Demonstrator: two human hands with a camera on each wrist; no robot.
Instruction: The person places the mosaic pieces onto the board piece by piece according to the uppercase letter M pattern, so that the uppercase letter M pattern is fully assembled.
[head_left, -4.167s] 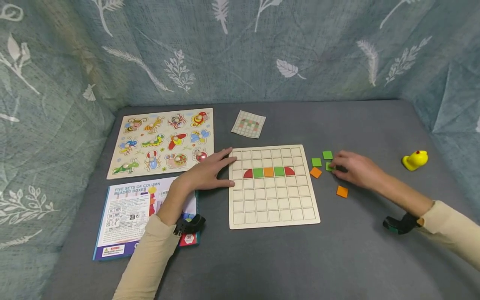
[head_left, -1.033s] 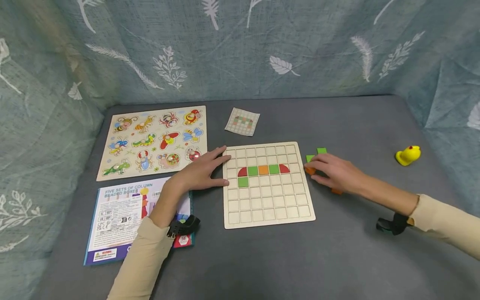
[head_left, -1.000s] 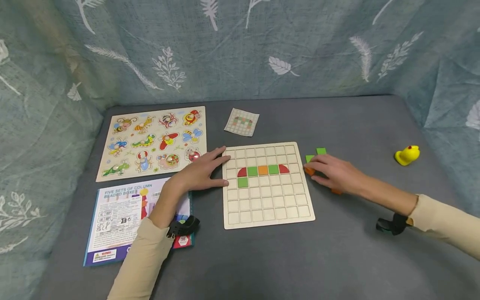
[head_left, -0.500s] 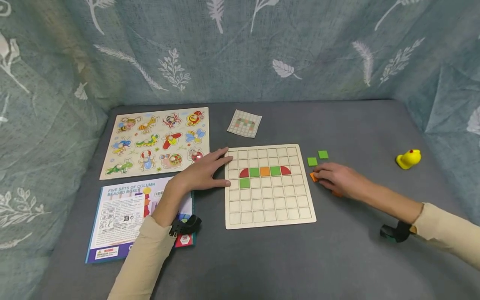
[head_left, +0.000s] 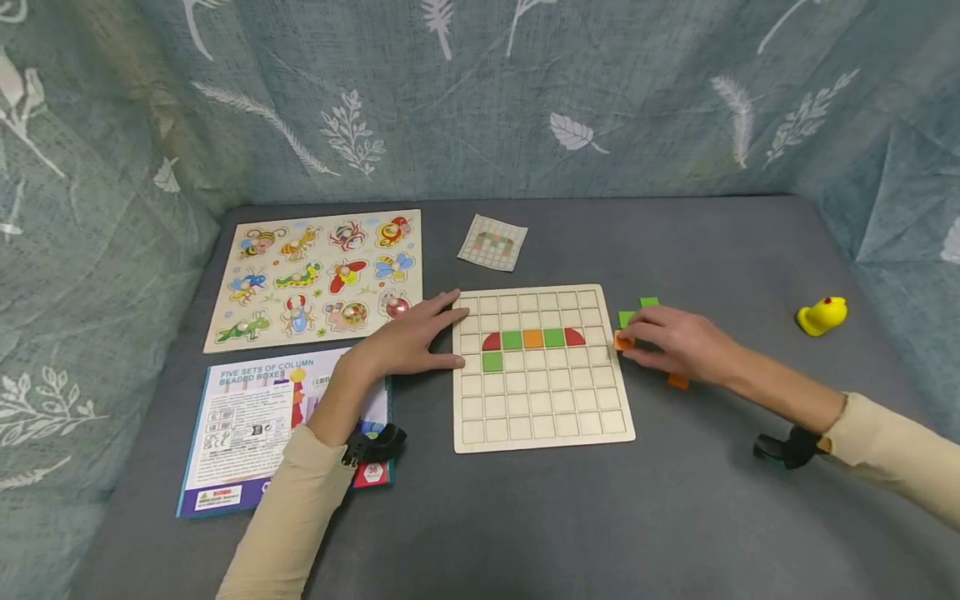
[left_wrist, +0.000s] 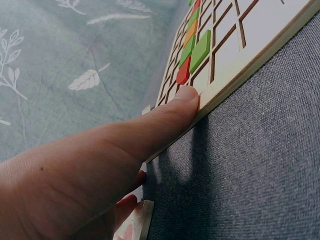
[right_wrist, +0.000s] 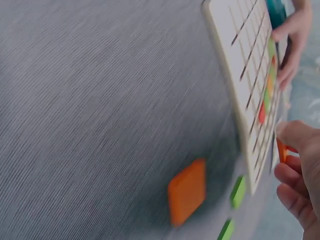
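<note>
A wooden grid board [head_left: 540, 408] lies mid-table, with red quarter-round, green and orange tiles in one row. Just under that row's left end sits a green tile [head_left: 492, 362]. My left hand [head_left: 405, 337] rests at the board's left edge, fingers straight, its thumb on the rim in the left wrist view. At the board's right edge my right hand [head_left: 678, 343] pinches an orange square tile [head_left: 622, 341] between thumb and fingers. Two green tiles [head_left: 648, 302] lie just beyond that hand. A second orange tile [head_left: 678, 381], partly hidden in the head view, lies below it.
An insect peg puzzle [head_left: 315, 283] is at the back left, with a printed box [head_left: 247, 425] in front, partly under the left arm. A small pattern card [head_left: 492, 242] lies behind the board. At the far right stands a yellow toy duck [head_left: 822, 316].
Since the oldest frame, a green tile has gone from the right-hand group into the board's second row. The right hand has now picked up an orange tile. The left hand has stayed put.
</note>
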